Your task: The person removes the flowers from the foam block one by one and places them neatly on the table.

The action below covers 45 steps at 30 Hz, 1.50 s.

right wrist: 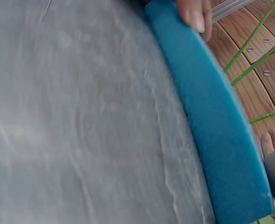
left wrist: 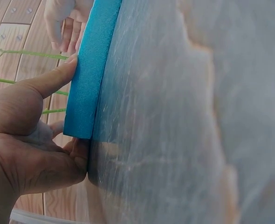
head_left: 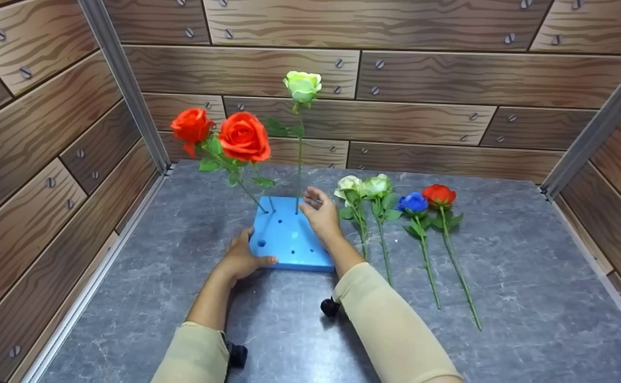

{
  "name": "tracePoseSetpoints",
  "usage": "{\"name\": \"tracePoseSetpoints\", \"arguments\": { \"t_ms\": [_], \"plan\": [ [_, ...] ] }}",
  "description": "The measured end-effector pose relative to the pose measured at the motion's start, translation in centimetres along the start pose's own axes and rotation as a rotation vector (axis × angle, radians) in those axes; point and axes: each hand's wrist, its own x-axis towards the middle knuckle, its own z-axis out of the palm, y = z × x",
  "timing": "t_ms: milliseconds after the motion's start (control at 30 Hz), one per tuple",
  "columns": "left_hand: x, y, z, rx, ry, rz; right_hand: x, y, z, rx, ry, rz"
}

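Grey marbled tabletop (head_left: 289,324) under a flat, holed blue block (head_left: 295,234), left hand (head_left: 240,259) gripping it, right hand (head_left: 322,215) relaxed.

Red roses (head_left: 244,136), pale-green rose (head_left: 303,86), blue block (head_left: 289,236)
Grey tabletop (head_left: 512,255) veined white; near its far edge, a blue rose (head_left: 413,202); brown wood-grain walls (head_left: 417,24); beige sleeves (head_left: 390,324).

My left arm (head_left: 209,306) and right arm (head_left: 393,324), followed from afar, reach forward, beige sleeves (head_left: 193,354) ending short of bare wrists (head_left: 344,249). My left grip (head_left: 242,259) clasps, thumb (left wrist: 56,78) stretched inward, fingers (left wrist: 76,161) bent opposite. My right grip (head_left: 322,214), farther forward, hovers with fingers (head_left: 317,196) loosely bent.
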Motion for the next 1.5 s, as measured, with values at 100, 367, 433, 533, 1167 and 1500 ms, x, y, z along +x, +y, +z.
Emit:
{"name": "tracePoseSetpoints", "arguments": {
  "t_ms": [100,367,433,533,1167,1500],
  "plan": [
    [0.0,-0.1,0.1,-0.007,-0.003,-0.003,0.1,0.2,0.0,-0.036,-0.035,0.012],
    [0.0,0.0,0.0,0.005,0.001,0.004,0.2,-0.2,0.1,-0.179,-0.106,0.03],
    [0.1,0.0,0.0,0.001,-0.003,0.008,0.3,-0.3,0.1,-0.213,-0.119,0.041],
    [0.1,0.0,0.0,-0.003,-0.006,0.01,0.5,-0.5,0.1,-0.264,-0.135,0.062],
    [0.0,0.2,-0.1,0.028,-0.009,-0.021,0.4,-0.9,0.7,-0.375,-0.059,0.071],
    [0.1,0.1,-0.1,0.021,-0.02,-0.023,0.2,-0.8,0.7,-0.354,-0.039,0.034]
  ]
}}
